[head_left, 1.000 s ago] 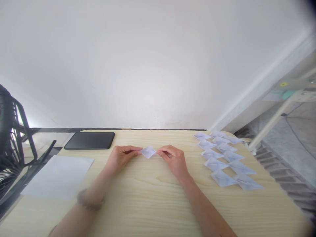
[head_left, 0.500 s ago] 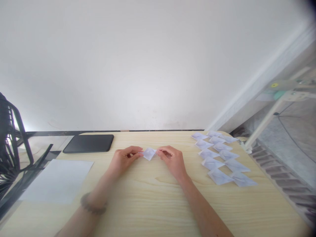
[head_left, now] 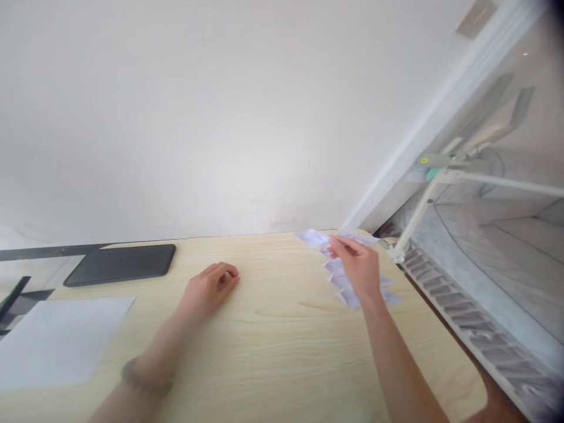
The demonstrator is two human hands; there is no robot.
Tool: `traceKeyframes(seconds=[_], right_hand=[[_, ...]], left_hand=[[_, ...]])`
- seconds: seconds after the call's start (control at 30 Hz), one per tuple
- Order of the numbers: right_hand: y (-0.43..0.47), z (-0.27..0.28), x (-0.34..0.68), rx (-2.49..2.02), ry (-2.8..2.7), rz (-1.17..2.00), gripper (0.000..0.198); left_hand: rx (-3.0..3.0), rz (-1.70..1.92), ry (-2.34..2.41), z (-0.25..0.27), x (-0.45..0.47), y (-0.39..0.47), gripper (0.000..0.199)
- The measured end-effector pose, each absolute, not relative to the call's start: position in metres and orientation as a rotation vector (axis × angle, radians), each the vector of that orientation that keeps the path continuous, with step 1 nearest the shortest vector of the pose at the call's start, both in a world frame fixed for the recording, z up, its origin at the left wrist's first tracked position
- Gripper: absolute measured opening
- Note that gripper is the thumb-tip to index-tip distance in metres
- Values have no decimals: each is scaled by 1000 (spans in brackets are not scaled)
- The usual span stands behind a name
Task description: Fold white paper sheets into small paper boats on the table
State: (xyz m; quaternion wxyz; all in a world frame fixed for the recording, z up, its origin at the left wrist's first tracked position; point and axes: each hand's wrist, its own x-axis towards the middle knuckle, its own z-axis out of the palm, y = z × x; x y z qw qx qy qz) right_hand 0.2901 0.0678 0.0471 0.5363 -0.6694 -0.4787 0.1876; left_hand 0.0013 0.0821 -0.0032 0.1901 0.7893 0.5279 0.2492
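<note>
Between the thumb and fingertips of my right hand (head_left: 359, 264) is the end of a small folded white paper piece (head_left: 312, 237), a pointed diamond shape. That hand is over the back right of the table, partly covering several similar folded paper pieces (head_left: 348, 295) set in rows. My left hand (head_left: 212, 288) rests on the table left of the middle. Its thumb and fingertips are curled together, with nothing seen between them.
A black phone (head_left: 121, 264) lies flat at the back left of the wooden table (head_left: 264, 352). White paper sheets (head_left: 61, 341) lie in front of it. A white wall (head_left: 220, 117) rises behind the table, and a pale metal frame (head_left: 418, 211) stands off its right side.
My left hand has let go of the folded paper piece. My right hand has carried it right to the rows of similar pieces. The view has turned to the right.
</note>
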Motion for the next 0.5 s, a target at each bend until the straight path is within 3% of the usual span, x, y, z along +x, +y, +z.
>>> traceKeyframes(seconds=[0.13,0.3,0.5], right_hand=[[62,48,386,-1715,-912,182,30],[40,22,466,-1816,-778,218,34],[34,6,482,-1903,-798,344,36]], left_hand=[[2296,718,1431,-2,5,80,18],[2355,713,1348,-3,11,78,19],[2331,703,1357,-4,13,77,17]])
